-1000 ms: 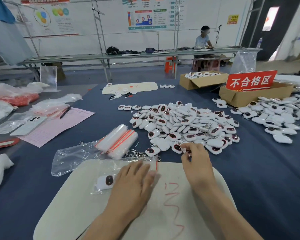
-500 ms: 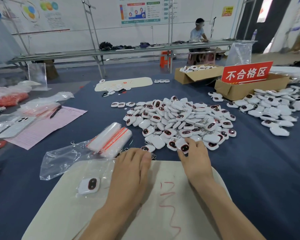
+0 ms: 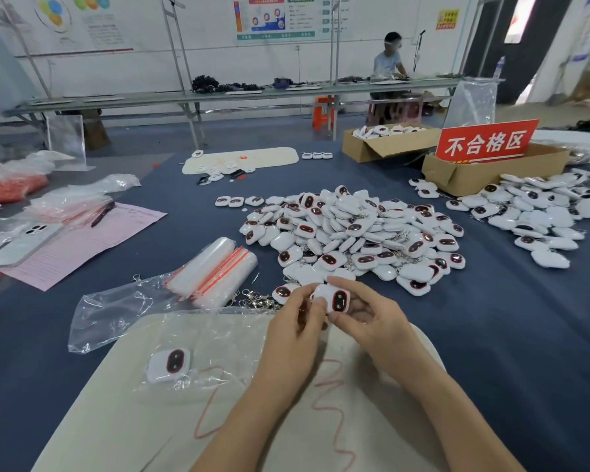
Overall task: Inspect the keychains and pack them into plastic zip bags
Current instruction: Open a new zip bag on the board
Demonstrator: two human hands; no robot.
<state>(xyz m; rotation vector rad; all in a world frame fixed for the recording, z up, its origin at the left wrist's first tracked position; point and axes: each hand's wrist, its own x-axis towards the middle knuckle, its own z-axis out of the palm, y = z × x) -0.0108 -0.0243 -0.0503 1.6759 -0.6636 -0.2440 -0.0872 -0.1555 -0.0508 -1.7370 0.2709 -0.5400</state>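
Blue table (image 3: 491, 369) carries the whole station. A white mat (image 3: 133, 430) lies at six o'clock, nearest the worker. The main heap of keychains (image 3: 355, 233) sits at twelve o'clock from the mat, loose and unbagged. A second heap (image 3: 542, 212) lies at two o'clock, against a cardboard box (image 3: 474, 178) bearing a red sign. Rolled zip bags (image 3: 218, 270) rest at ten o'clock, just off the mat. The left hand (image 3: 293, 332) and right hand (image 3: 372, 321) meet over the mat's far edge, fingers of both pinching one keychain (image 3: 334, 298), face up, evidently under inspection. One bagged keychain (image 3: 169, 366) lies on the mat at nine o'clock from the hands. Judgement: one piece visibly packed, the bulk outstanding, so the task is at an early stage.
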